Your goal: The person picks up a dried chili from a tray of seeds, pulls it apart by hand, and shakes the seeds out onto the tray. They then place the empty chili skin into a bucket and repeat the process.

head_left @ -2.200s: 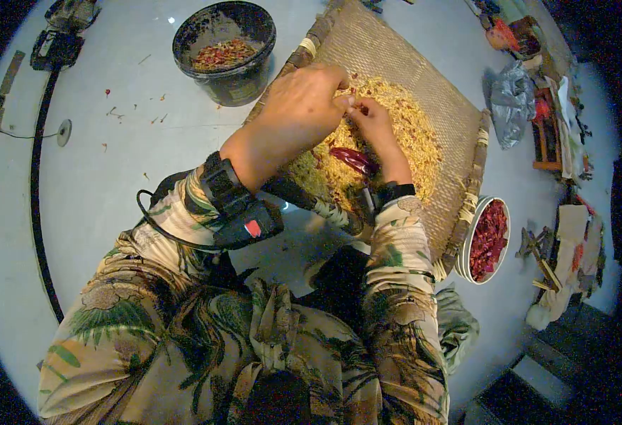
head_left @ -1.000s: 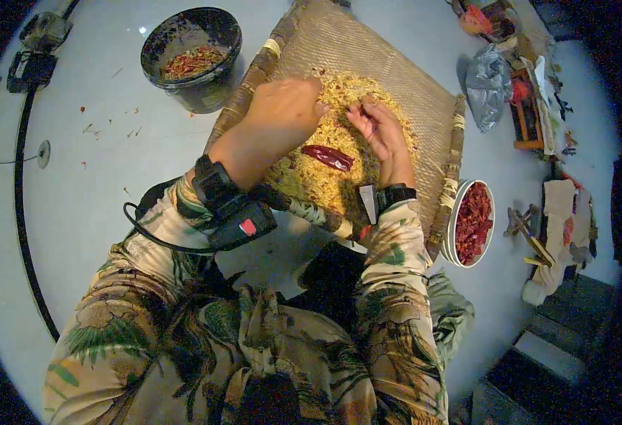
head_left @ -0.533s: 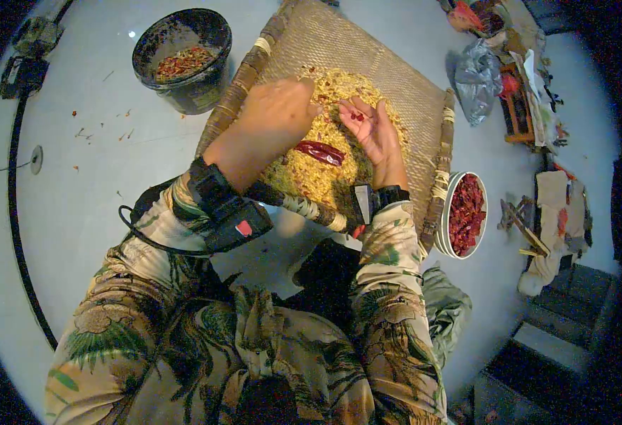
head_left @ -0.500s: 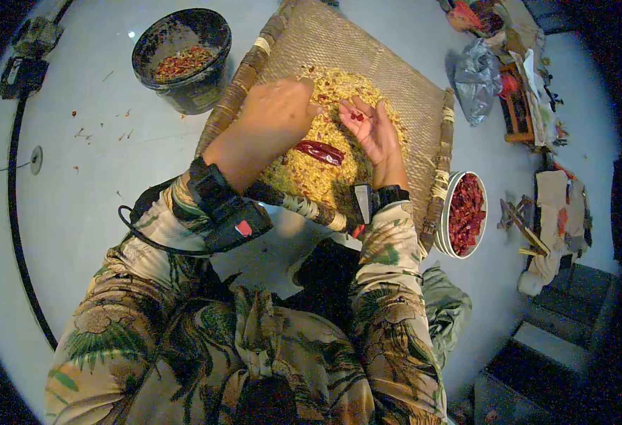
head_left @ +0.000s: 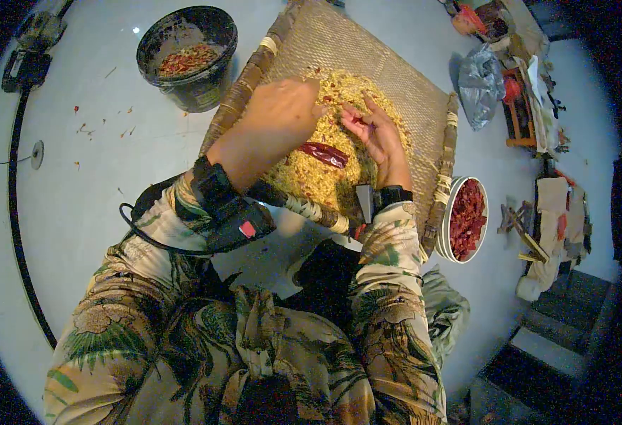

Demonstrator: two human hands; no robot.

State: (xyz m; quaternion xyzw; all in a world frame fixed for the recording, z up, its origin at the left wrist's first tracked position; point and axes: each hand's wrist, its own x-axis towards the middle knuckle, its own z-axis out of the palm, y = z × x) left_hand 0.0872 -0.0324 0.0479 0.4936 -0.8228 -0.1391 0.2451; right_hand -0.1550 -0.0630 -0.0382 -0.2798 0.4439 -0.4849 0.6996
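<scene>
A woven tray [head_left: 368, 49] with a wooden rim holds a heap of yellow seeds [head_left: 318, 177] mixed with red bits. Long dark red dried chilies [head_left: 326, 154] lie on the heap. Over the heap's left part is my left hand [head_left: 283, 110], its fingers curled in; whatever they hold is hidden. My right hand [head_left: 378, 134] is palm up over the heap's right part, fingers bent inward, with small red pieces in the palm. The two hands are a short way apart, both above the chilies.
A black bucket [head_left: 190, 85] with red and yellow scraps stands at the upper left. Right of the tray is a white bowl [head_left: 467, 219] of red chili pieces. A clear plastic bag [head_left: 481, 85] lies at the upper right. Scraps dot the floor at left.
The fingers of my right hand have curled further inward over the red pieces. My left hand has barely moved. The whole view has shifted slightly.
</scene>
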